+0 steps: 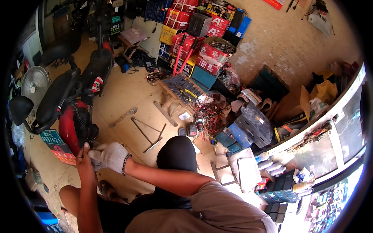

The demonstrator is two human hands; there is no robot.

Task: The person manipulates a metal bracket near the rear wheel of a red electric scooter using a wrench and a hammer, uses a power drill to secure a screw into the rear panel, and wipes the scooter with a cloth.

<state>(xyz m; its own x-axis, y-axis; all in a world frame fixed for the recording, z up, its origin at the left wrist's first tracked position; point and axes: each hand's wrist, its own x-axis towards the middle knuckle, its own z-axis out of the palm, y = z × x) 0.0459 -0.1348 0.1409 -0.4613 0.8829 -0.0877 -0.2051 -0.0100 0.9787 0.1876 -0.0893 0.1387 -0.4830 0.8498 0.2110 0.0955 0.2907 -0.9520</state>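
Observation:
My right hand [110,157], in a white knit glove with a dark bracelet at the wrist, meets my bare left hand [86,165] just behind a red and black electric scooter [69,116]. The fingers of both hands are closed together; whatever lies between them is hidden. Closest to my left hand is the scooter's green plate [51,136], with a red and black sign [64,153] below it. The dark rear wheel [92,132] shows just beyond my fingers. The scooter's black seat [62,91] stretches away at the left.
A T-shaped metal tool [149,136] lies on the floor ahead. Beyond it stands a low wooden bench [180,87] carrying hand tools. Tangled wires [213,112] and a power drill [199,121] lie to its right. Stacked red boxes [176,17] line the back; a fan [35,83] stands left.

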